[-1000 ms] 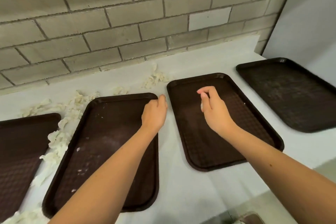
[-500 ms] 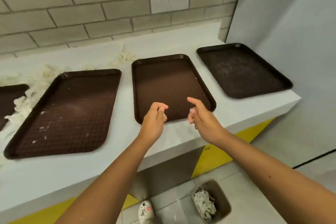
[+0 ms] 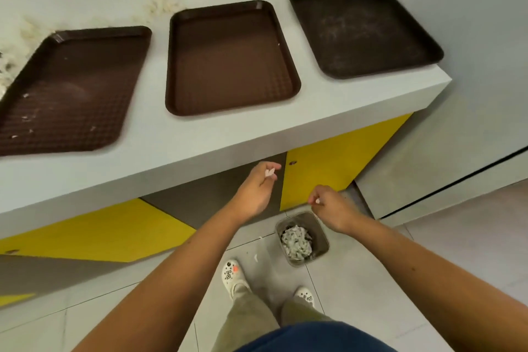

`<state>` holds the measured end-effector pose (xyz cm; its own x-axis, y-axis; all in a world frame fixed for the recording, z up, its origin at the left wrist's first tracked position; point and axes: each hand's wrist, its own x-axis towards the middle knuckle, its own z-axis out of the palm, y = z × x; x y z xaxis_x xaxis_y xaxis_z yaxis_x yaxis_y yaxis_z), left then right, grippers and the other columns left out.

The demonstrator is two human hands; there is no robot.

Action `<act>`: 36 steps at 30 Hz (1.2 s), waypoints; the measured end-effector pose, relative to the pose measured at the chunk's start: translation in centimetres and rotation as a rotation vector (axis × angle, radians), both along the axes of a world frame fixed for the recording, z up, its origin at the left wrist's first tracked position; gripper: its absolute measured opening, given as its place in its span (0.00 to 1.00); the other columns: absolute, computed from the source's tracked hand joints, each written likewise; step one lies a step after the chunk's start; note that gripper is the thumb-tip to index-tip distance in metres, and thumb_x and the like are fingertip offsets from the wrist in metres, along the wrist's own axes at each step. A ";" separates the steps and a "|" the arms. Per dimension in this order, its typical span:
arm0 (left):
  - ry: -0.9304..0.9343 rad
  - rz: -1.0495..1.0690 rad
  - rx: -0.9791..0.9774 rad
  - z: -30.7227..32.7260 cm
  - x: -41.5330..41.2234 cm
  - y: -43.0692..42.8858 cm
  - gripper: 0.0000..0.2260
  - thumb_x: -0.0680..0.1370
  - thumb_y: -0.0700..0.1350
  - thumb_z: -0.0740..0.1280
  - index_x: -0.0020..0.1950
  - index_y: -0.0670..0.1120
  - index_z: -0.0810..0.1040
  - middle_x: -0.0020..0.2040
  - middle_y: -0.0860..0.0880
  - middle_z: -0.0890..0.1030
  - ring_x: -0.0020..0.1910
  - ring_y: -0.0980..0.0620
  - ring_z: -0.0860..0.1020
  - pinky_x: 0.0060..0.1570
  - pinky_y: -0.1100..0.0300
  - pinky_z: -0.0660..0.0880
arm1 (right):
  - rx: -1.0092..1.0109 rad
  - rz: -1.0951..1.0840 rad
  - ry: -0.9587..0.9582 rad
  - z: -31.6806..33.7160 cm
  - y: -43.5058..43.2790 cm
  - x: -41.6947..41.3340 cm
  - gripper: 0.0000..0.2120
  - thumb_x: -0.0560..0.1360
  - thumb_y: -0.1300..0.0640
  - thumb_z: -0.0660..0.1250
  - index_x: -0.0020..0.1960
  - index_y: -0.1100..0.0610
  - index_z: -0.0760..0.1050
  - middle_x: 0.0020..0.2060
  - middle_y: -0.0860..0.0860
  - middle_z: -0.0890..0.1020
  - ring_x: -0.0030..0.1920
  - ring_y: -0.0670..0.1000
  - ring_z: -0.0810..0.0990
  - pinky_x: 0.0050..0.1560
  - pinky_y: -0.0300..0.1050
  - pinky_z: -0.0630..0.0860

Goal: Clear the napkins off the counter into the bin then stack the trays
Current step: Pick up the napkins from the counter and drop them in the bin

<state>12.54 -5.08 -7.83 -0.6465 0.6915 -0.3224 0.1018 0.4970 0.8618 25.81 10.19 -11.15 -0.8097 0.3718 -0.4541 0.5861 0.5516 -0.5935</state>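
Three brown trays lie side by side on the counter: the left tray, flecked with white bits, the middle tray near the front edge, and the right tray at the right end. Loose napkin shreds pile along the counter's far left edge, behind the left tray. One bin stands on the floor below the front edge, part-filled with shredded napkin. Two hands hang in front of the counter. The left hand pinches a small napkin scrap between thumb and fingertips. The right hand, above the bin's far rim, pinches a second scrap. One floor scrap lies beside two white clogs. Half a second ago both hands were up at the counter's front edge by the middle tray; now they are below it, and the fourth tray at the far left is out of view
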 end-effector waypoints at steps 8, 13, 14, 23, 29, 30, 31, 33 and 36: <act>-0.286 0.090 -0.004 -4.0 2.3 0.2 0.12 0.77 0.37 0.70 0.59 0.44 0.76 0.55 0.37 0.79 0.49 0.41 0.83 0.52 0.51 0.81 | -0.025 -0.072 -0.127 -3.9 1.6 2.0 0.16 0.78 0.55 0.66 0.65 0.57 0.72 0.63 0.58 0.70 0.61 0.57 0.74 0.59 0.41 0.68; -0.228 0.085 -0.141 -5.6 3.5 1.2 0.09 0.78 0.40 0.68 0.59 0.43 0.78 0.46 0.45 0.82 0.42 0.49 0.81 0.44 0.53 0.80 | -0.075 -0.134 -0.104 -4.4 2.8 2.4 0.14 0.80 0.54 0.62 0.64 0.56 0.73 0.62 0.57 0.70 0.57 0.58 0.76 0.58 0.46 0.73; -0.172 0.058 -0.186 -6.0 3.7 1.5 0.10 0.77 0.42 0.69 0.58 0.45 0.79 0.47 0.46 0.83 0.42 0.51 0.81 0.41 0.55 0.79 | -0.089 -0.149 -0.086 -4.4 3.1 2.5 0.12 0.80 0.54 0.62 0.61 0.56 0.74 0.61 0.57 0.71 0.56 0.57 0.76 0.59 0.50 0.75; -0.296 0.046 -0.306 -8.9 6.1 4.4 0.17 0.74 0.41 0.73 0.62 0.45 0.77 0.53 0.47 0.78 0.41 0.52 0.79 0.31 0.65 0.76 | -0.140 -0.209 0.050 -3.6 5.0 3.6 0.05 0.81 0.52 0.61 0.50 0.50 0.75 0.53 0.51 0.74 0.55 0.54 0.76 0.60 0.56 0.75; -0.421 0.033 -0.322 -10.2 6.7 5.6 0.21 0.75 0.42 0.73 0.67 0.45 0.73 0.56 0.47 0.77 0.55 0.47 0.79 0.53 0.53 0.79 | -0.161 -0.228 0.092 -3.2 6.3 4.1 0.05 0.80 0.53 0.61 0.53 0.50 0.75 0.51 0.49 0.74 0.54 0.52 0.76 0.60 0.54 0.75; -0.424 0.041 -0.310 -10.2 6.7 5.7 0.20 0.75 0.41 0.72 0.66 0.44 0.74 0.54 0.49 0.77 0.54 0.47 0.79 0.53 0.53 0.79 | -0.159 -0.230 0.099 -3.1 6.4 4.1 0.06 0.80 0.53 0.61 0.54 0.50 0.75 0.53 0.50 0.74 0.53 0.52 0.76 0.59 0.54 0.75; -0.414 0.049 -0.293 -10.1 6.6 5.8 0.19 0.75 0.40 0.72 0.65 0.44 0.74 0.52 0.49 0.77 0.53 0.48 0.78 0.50 0.54 0.79 | -0.158 -0.233 0.108 -3.0 6.5 4.1 0.06 0.80 0.53 0.61 0.55 0.50 0.76 0.53 0.50 0.74 0.53 0.52 0.76 0.59 0.53 0.76; -0.363 0.066 -0.271 -9.8 6.2 5.8 0.15 0.76 0.39 0.71 0.62 0.44 0.76 0.52 0.48 0.79 0.49 0.49 0.78 0.42 0.57 0.78 | -0.152 -0.239 0.124 -2.7 6.5 4.0 0.06 0.80 0.54 0.62 0.54 0.50 0.76 0.53 0.51 0.74 0.51 0.52 0.76 0.58 0.53 0.76; -0.276 0.083 -0.229 -8.7 5.6 5.5 0.12 0.75 0.38 0.69 0.58 0.44 0.78 0.50 0.45 0.84 0.47 0.49 0.80 0.42 0.60 0.75 | -0.162 -0.234 0.137 -1.9 6.2 3.7 0.06 0.80 0.56 0.63 0.55 0.52 0.76 0.55 0.52 0.74 0.49 0.49 0.77 0.56 0.49 0.76</act>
